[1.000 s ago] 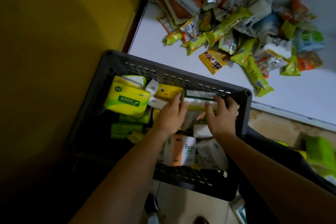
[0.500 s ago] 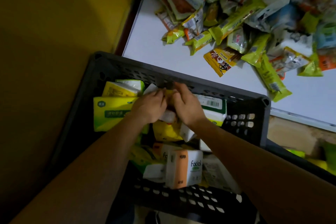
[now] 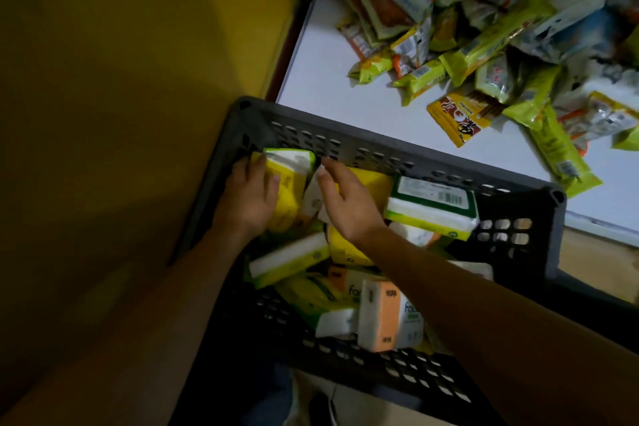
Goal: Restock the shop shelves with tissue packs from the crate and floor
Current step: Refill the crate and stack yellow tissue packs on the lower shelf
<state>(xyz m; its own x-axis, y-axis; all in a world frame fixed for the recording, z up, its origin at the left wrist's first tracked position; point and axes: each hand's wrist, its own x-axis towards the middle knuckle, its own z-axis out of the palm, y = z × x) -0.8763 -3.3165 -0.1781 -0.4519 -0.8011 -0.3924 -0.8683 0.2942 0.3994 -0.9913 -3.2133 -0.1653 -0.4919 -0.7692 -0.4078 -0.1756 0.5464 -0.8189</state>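
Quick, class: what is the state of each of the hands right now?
Left hand: grips the yellow tissue pack in the crate.
Right hand: open, fingers relaxed over a small white pack, holding nothing.

Single view: a wide-angle camera worn on the person's head, facing forward and steeply down; the left forearm point(image 3: 145, 304) enters from the lower left corner, the right forearm point(image 3: 501, 315) from the lower right; the dark crate point(image 3: 345, 145) sits at frame centre and lower centre, at close range, its far rim running diagonally down to the right; the white shelf point(image 3: 328, 79) occupies the upper right, farther off; a yellow wall point(image 3: 121, 62) fills the left half.
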